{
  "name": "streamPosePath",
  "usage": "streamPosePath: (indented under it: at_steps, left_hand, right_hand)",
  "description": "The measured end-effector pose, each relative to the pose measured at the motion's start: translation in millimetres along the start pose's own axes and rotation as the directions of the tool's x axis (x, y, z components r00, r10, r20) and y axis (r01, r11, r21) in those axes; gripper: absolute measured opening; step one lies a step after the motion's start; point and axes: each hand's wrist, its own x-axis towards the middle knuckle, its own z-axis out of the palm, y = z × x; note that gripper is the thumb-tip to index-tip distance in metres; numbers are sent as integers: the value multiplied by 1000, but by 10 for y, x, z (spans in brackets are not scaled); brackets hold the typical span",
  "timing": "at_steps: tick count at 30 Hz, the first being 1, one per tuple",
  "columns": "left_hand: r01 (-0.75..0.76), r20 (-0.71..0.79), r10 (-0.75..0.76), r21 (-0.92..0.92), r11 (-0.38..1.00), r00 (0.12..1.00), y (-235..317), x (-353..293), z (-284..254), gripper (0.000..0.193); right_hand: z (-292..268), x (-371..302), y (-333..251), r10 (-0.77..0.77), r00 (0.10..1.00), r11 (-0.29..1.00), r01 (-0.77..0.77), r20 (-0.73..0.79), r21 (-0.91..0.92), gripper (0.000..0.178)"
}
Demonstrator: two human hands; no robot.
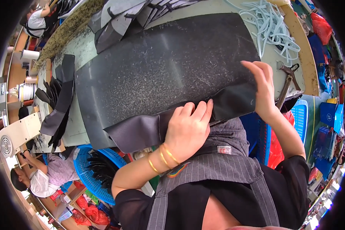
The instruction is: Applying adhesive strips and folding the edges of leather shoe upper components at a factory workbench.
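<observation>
A long piece of smooth black leather-like material (136,133) with a stitched seam lies along the near edge of a scuffed black mat (142,73). Part of it hangs over the mat's edge toward my apron. My left hand (188,128) is closed on the middle of this piece, fingertips pressing its upper edge; the thumb is hidden. At the piece's right end, beside the mat's right edge, my right hand (263,86) has its fingers stretched out and apart. Nothing shows in its grasp, and its palm side is partly hidden.
Grey-black cut pieces (117,21) are heaped behind the mat, with more dark pieces (57,96) on the left. Pale blue strips (270,27) and a hammer (285,86) lie right. Blue baskets (82,174) flank me below table height. Other people sit at the left.
</observation>
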Motion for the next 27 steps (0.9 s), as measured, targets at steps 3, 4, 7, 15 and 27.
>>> streamPosePath:
  at_steps: [3, 4, 7, 15, 27]
  left_hand:
    - [84, -73, -84, 3, 996, 994, 111, 65, 210, 51]
    - [87, -89, -85, 12, 996, 992, 134, 94, 280, 51]
    - [61, -230, -87, -118, 991, 969, 175, 156, 398, 42]
    - [52, -373, -103, -144, 988, 922, 111, 244, 416, 22]
    - [171, -256, -341, -515, 840, 905, 67, 296, 283, 22]
  right_hand:
    - [-43, 35, 89, -85, 928, 960, -22, 364, 278, 37]
    - [-27, 35, 145, -175, 912, 947, 53, 371, 318, 41]
    - [-44, 30, 233, -255, 856, 931, 91, 450, 355, 47]
    - [337, 5, 143, -307, 903, 952, 293, 300, 92, 24]
    - [274, -463, -287, -290, 939, 951, 304, 184, -50, 37]
